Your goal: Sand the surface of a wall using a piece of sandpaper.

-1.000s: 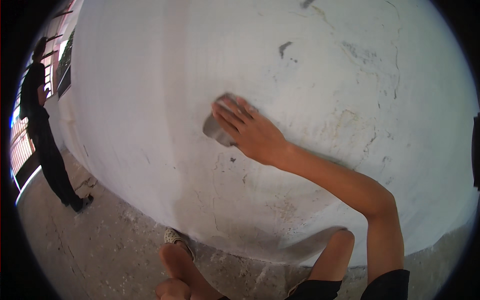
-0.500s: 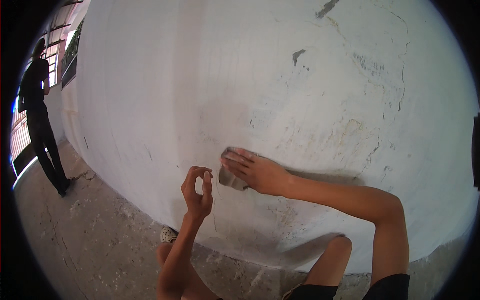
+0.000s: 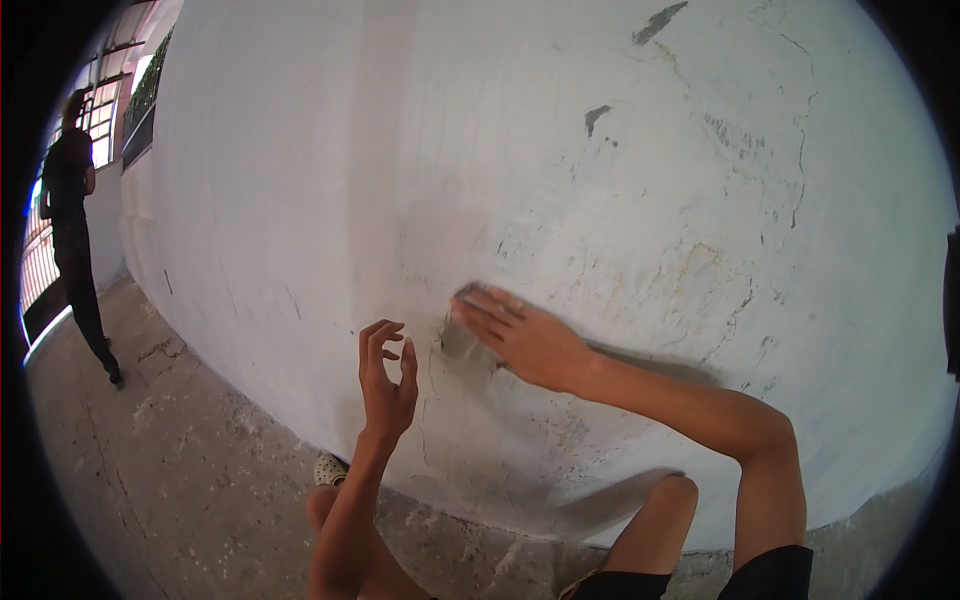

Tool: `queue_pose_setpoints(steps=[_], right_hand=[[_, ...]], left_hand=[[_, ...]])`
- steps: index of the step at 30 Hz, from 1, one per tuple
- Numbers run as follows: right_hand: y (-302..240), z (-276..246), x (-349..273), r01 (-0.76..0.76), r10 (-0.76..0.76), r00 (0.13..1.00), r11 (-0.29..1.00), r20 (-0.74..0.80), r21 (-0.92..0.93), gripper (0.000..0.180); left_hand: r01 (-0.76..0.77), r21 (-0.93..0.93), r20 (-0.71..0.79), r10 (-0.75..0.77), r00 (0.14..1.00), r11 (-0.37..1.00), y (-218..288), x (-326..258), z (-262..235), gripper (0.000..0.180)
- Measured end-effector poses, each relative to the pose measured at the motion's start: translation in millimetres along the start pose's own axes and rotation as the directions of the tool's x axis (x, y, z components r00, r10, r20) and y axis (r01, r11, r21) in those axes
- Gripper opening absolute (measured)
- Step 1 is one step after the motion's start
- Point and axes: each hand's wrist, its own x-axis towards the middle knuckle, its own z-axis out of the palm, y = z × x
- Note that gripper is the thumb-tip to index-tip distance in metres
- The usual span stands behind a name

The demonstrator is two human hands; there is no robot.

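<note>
My right hand (image 3: 530, 340) lies nearly flat against the white wall (image 3: 270, 180), its fingers pointing to the upper left. Beneath the palm and fingers is a greyish sheet, apparently sandpaper (image 3: 462, 338), pressed to the surface; most of it is covered by the hand. My left hand (image 3: 386, 380) hovers to the left of it, just in front of the wall, with loosely curled fingers, the thumb apart and nothing between them.
Dark scuffs, flaking patches (image 3: 597, 120) and thin cracks mark the wall. My bent knee (image 3: 676, 492) is close to its base. The rough concrete floor (image 3: 180, 450) runs along the left. A person in dark clothes (image 3: 72, 220) stands at the far left near a barred opening.
My right hand has slid slightly up and to the right along the wall. My left hand has shifted a little up and left, its fingers spreading wider. The person's legs have moved.
</note>
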Motion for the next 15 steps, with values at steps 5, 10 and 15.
queue_pose_setpoints(steps=[5, 10, 15], right_hand=[[24.0, -38.9, 16.5, -0.373, 0.393, 0.919, 0.898, -0.043, 0.235, 0.085], [-14.5, -11.7, -9.5, -0.143, 0.146, 0.986, 0.989, 0.074, -0.046, 0.078], [19.6, -24.5, 8.9, -0.217, 0.215, 0.976, 0.975, 0.038, 0.04, 0.077]], left_hand=[[-0.013, 0.041, 0.039, 0.011, 0.999, 0.999, 2.3, -2.5, -1.9, 0.03], [-0.043, 0.042, 0.05, 0.041, 0.998, 0.998, 4.0, -5.7, 2.6, 0.037], [-0.004, 0.043, 0.066, 0.001, 0.998, 0.999, 7.5, -5.8, 3.7, 0.036]])
